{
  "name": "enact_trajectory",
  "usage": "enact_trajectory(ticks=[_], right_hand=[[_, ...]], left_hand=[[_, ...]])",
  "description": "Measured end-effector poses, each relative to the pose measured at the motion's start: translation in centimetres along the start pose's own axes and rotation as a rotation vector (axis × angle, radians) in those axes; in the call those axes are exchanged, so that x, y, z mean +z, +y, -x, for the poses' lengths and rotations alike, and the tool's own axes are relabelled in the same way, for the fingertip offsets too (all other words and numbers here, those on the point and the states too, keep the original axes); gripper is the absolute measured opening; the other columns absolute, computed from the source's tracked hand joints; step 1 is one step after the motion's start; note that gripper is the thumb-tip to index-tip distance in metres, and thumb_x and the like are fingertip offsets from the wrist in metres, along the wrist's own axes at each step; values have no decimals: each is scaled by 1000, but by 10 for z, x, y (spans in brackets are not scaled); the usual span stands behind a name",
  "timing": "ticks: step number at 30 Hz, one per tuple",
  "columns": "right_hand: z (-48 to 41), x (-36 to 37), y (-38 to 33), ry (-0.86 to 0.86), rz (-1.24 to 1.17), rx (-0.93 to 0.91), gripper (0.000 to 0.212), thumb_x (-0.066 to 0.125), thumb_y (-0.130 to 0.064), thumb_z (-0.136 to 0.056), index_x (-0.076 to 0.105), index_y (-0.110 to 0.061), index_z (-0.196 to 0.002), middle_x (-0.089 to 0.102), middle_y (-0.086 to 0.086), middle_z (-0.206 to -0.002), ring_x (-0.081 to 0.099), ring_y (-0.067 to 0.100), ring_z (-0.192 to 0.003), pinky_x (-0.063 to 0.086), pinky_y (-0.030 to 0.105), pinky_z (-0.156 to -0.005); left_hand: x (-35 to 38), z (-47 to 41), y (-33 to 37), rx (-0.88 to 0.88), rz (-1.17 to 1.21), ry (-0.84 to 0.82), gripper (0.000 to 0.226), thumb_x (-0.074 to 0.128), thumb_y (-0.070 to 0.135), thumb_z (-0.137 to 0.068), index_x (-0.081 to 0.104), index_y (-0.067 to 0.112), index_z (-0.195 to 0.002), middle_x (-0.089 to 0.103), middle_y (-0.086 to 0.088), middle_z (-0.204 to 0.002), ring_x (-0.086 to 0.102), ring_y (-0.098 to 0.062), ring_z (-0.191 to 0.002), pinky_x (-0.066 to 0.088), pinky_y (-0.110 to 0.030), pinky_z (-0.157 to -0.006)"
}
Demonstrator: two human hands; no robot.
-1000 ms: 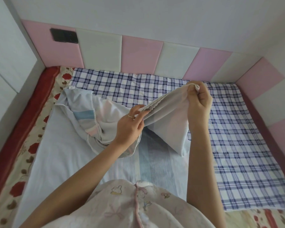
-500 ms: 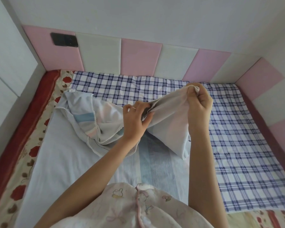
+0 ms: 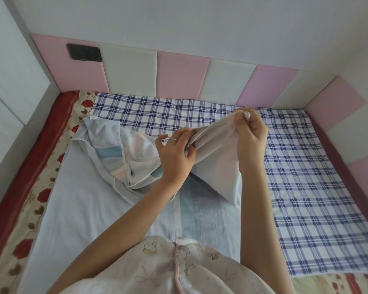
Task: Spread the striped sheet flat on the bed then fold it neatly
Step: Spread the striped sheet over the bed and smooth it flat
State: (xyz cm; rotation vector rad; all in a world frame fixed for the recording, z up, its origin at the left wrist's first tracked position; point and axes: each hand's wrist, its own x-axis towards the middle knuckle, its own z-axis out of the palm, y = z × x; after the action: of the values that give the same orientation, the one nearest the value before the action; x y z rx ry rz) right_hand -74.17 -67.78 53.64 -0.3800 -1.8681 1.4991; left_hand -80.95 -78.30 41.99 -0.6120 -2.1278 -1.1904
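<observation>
Pajama top (image 3: 168,270) with rabbit print nearest the camera, both bare arms reaching forward over the bed (image 3: 36,149). Beyond it, striped sheet (image 3: 83,209) in pale blue, near half lying flat on the bed, far half lifted and bunched, its left part turned back in a heap. Left hand (image 3: 174,155), ring on one finger, gripping the gathered edge of the sheet. Right hand (image 3: 251,132), slightly higher and farther, pinching a corner of the same edge, cloth hanging between the two hands. Checked cloth (image 3: 306,187) under and beyond, floral bedding (image 3: 40,187) at left. Pink and white wall panels (image 3: 183,77) at the back, black switch plate (image 3: 84,52) on one.
</observation>
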Motion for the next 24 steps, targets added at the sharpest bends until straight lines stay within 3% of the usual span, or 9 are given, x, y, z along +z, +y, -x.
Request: enact_trajectory(ticks=[4, 7, 10, 12, 15, 18, 20, 22, 24], right_hand=[[3, 6, -1, -29, 71, -39, 32, 44, -4, -95, 54, -22, -71, 42, -13, -55, 33, 4, -53, 27, 18, -50], [2, 4, -1, -46, 132, -70, 30, 43, -8, -96, 53, -23, -72, 39, 8, -59, 31, 14, -56, 23, 22, -49], [2, -2, 2, -50, 177, -87, 30, 42, -8, -98, 53, -23, -75, 40, 10, -60, 32, 12, -55, 24, 20, -49], [2, -5, 5, -45, 195, -79, 31, 42, -7, -98, 54, -26, -76, 43, 1, -59, 34, 6, -55, 26, 17, -49], [1, -5, 8, -68, 164, -52, 31, 43, -4, -96, 55, -25, -76, 42, -5, -58, 32, 2, -52, 24, 17, -48], [2, -4, 8, -134, 100, -53, 31, 41, 3, -93, 56, -20, -77, 41, -13, -55, 31, 1, -50, 23, 15, -47], [2, -8, 8, -163, 88, -47, 31, 41, 4, -92, 56, -18, -77, 44, -4, -59, 33, 2, -53, 25, 14, -49], [1, -14, 9, -170, 99, -41, 28, 42, 1, -92, 56, -18, -77, 45, 9, -65, 35, 6, -58, 26, 16, -51], [-1, -19, 12, -154, 103, -25, 27, 43, 0, -93, 56, -17, -76, 44, 10, -67, 35, 7, -60, 27, 17, -53]], left_hand=[[5, -9, 13, -37, 19, -41, 10, 57, 19, -77, 67, 18, -74, 66, 10, -68, 61, -9, -61, 37, -40, -78], [1, -13, 12, -38, 71, -27, 16, 60, 28, -81, 67, 20, -70, 62, 11, -56, 57, -7, -52, 36, -36, -77], [-8, -12, 5, 5, 77, -19, 12, 61, 23, -81, 69, 17, -74, 65, 12, -63, 57, -4, -59, 34, -35, -81], [-14, -9, -3, 50, 58, -51, 12, 60, 15, -78, 72, 16, -78, 69, 10, -74, 59, -4, -66, 36, -35, -79], [-22, -3, -17, 94, 65, -210, 22, 56, 22, -80, 76, 14, -84, 74, 5, -88, 67, -11, -75, 44, -33, -75], [-29, 2, -33, 44, 99, -411, 34, 51, 32, -84, 74, 10, -73, 75, 2, -89, 70, -18, -79, 44, -34, -79], [-32, 3, -45, 3, 121, -506, 37, 49, 35, -87, 75, 10, -77, 74, 4, -96, 69, -13, -85, 47, -40, -85], [-38, 2, -54, -21, 121, -553, 34, 50, 33, -88, 75, 10, -85, 72, 6, -100, 68, -10, -78, 51, -43, -81], [-47, -6, -55, -41, 108, -553, 28, 54, 27, -86, 76, 10, -87, 73, 5, -99, 62, -9, -59, 54, -40, -70]])
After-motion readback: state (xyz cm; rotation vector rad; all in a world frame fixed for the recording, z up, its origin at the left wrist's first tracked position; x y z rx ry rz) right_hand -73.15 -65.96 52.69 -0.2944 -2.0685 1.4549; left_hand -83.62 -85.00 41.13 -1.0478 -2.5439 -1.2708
